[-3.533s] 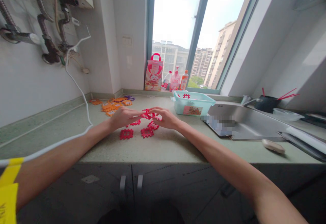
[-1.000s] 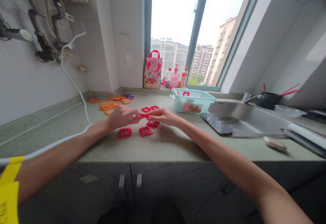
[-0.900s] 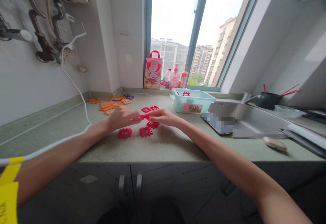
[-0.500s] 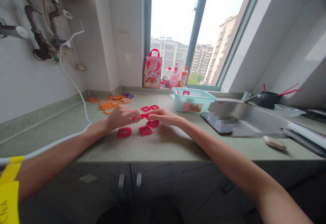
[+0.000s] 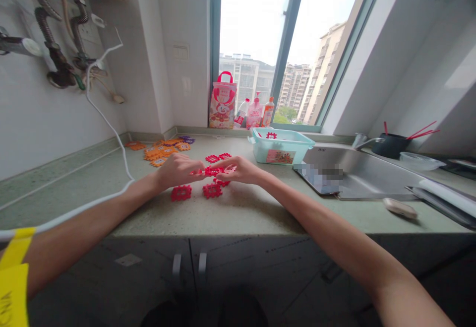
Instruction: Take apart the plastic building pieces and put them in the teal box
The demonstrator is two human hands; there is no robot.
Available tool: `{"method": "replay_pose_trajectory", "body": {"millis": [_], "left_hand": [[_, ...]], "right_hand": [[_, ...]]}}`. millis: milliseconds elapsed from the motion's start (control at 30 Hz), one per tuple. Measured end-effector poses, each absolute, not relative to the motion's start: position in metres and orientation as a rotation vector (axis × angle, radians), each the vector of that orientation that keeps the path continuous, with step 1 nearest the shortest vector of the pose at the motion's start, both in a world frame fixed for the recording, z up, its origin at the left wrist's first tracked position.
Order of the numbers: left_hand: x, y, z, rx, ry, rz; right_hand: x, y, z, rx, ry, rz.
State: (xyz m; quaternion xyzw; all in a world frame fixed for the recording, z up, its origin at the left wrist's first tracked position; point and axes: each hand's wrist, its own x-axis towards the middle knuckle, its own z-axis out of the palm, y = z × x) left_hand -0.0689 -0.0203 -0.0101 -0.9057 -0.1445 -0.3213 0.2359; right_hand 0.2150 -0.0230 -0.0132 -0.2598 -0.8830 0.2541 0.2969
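Both hands meet over the green countertop (image 5: 238, 213). My left hand (image 5: 178, 169) and my right hand (image 5: 240, 169) pinch a flat piece of joined red plastic tiles (image 5: 212, 171) between them, just above the counter. Two loose red tiles (image 5: 182, 193) (image 5: 212, 191) lie below the hands, and a joined pair of red tiles (image 5: 218, 158) lies just beyond them. A heap of orange tiles (image 5: 160, 151) with a purple one sits at the back left.
A pale blue tub (image 5: 281, 148) holding a red tile stands right of the hands, beside a steel sink (image 5: 357, 178). Bottles and a pink bag (image 5: 223, 101) line the window sill. A white cable (image 5: 111, 133) runs across the left counter. A sponge (image 5: 399, 208) lies at right.
The held red piece has tilted from edge-on to flatter, showing more of its face. My right hand has shifted a little toward me. The loose tiles have not moved.
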Motion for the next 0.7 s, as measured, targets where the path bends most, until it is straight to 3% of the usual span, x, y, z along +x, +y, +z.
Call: {"method": "replay_pose_trajectory", "body": {"millis": [367, 700], "left_hand": [[-0.082, 0.001, -0.023, -2.523, -0.758, -0.787], [-0.094, 0.009, -0.024, -2.493, -0.835, -0.819]], "right_hand": [[0.257, -0.01, 0.014, -0.798, -2.134, -0.322], [0.316, 0.004, 0.031, -1.345, -1.595, -0.579]]}}
